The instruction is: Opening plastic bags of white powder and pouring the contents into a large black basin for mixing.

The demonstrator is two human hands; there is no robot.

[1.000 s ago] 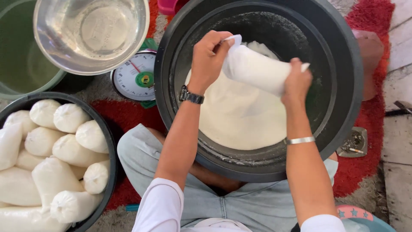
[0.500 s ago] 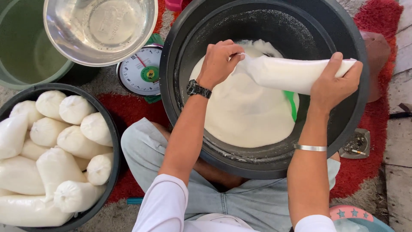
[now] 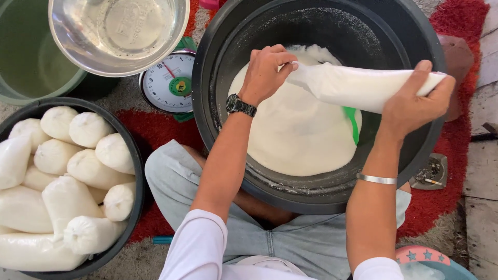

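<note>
Over the big black tub [image 3: 410, 31], both hands hold a filled white plastic bag [image 3: 363, 88] stretched sideways above the white powder [image 3: 295, 129]. Left hand [image 3: 267, 70] pinches the bag's neck, fingers closed tight on it; wristwatch [image 3: 240, 105] on that wrist. Right hand [image 3: 415, 106] grips the bag's far end, thumb on top, fingers wrapped under; metal bracelet [image 3: 376, 179] on that wrist. Green scoop [image 3: 354, 124] sits partly buried in the powder, under the bag. To the left: black basin [image 3: 136, 171] packed with tied white bags [image 3: 85, 168], dial scale [image 3: 168, 83] beside the tub, steel bowl [image 3: 119, 33] with clear liquid above it, green bucket [image 3: 26, 67] at the corner. Red rug [image 3: 451, 171] underneath.
</note>
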